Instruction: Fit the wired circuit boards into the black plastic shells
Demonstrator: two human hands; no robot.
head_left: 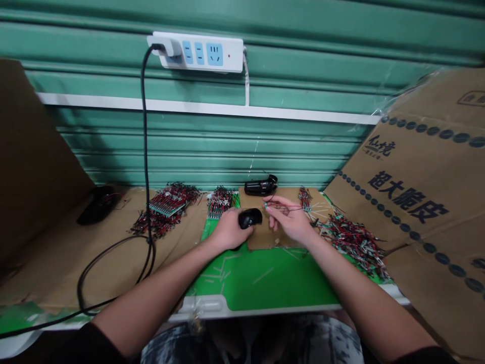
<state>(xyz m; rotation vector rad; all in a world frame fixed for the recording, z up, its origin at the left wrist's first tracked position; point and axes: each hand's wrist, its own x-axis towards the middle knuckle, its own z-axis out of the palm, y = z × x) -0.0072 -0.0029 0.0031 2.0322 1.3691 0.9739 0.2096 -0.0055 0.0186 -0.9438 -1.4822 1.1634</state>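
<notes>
My left hand [230, 230] is closed around a glossy black rounded plastic housing [250, 218], over the edge of a cardboard piece [261, 240]. Just to its right, my right hand [291, 218] pinches a small wired circuit board [266, 206] between thumb and fingertips; thin dark wires trail from it. The board and the housing are a short gap apart. Behind the hands lies another glossy black casing [260, 186] with a bent end. The underside of the held housing is hidden by my fingers.
Wired boards lie in piles at left [170, 202], in the middle [221, 201] and at right [354, 242]. A black part [99, 205] rests on the left cardboard. A black cable [146, 141] hangs from the power strip [204, 52] and coils on the table. Cardboard walls [413, 167] flank both sides.
</notes>
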